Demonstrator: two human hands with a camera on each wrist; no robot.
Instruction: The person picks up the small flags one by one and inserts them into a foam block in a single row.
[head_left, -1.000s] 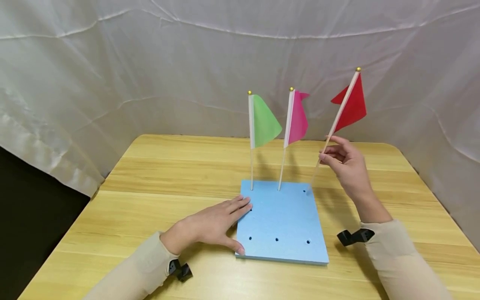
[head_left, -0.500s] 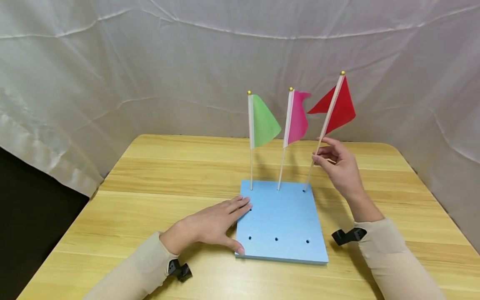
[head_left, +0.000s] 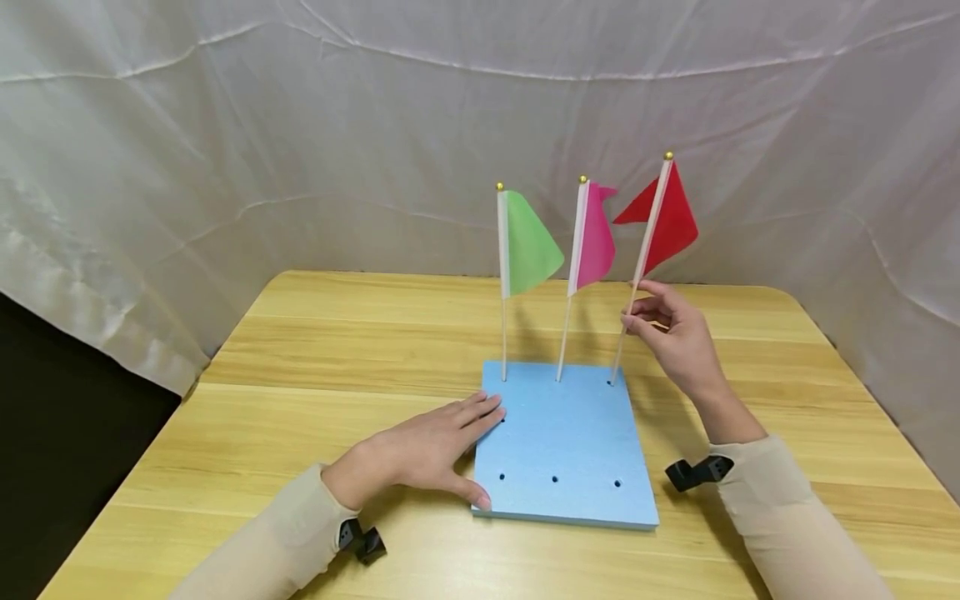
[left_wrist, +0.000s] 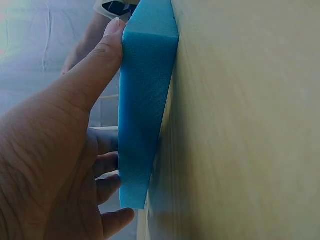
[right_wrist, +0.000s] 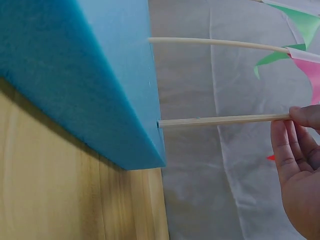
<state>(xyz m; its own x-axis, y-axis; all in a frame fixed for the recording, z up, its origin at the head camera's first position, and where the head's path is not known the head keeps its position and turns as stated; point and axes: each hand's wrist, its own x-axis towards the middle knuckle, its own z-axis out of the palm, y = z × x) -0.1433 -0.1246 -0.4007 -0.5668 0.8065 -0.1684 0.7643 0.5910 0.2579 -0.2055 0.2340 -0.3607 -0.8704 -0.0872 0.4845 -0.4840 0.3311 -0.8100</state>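
My right hand (head_left: 675, 342) pinches the thin wooden stick of a red flag (head_left: 672, 221) between thumb and fingers. The stick tilts slightly right, its lower end at the back right hole of a blue foam board (head_left: 562, 442). In the right wrist view the stick (right_wrist: 220, 121) meets the board right at that hole. My left hand (head_left: 427, 442) rests on the board's left edge, fingers spread and straight, thumb at the front corner. A green flag (head_left: 528, 246) stands in the back left hole, and a pink flag (head_left: 594, 242) stands in the back middle one.
Several bare holes show along the board's front and left side. The board lies on a wooden table (head_left: 315, 350), with a pale curtain (head_left: 375, 150) behind it. Each wrist wears a small black camera, such as the right wrist camera (head_left: 697, 473).
My right hand has moved left and brought the red flag's stick from beside the board's back right corner to the hole there, and the flag stands more upright. My left hand stays put.
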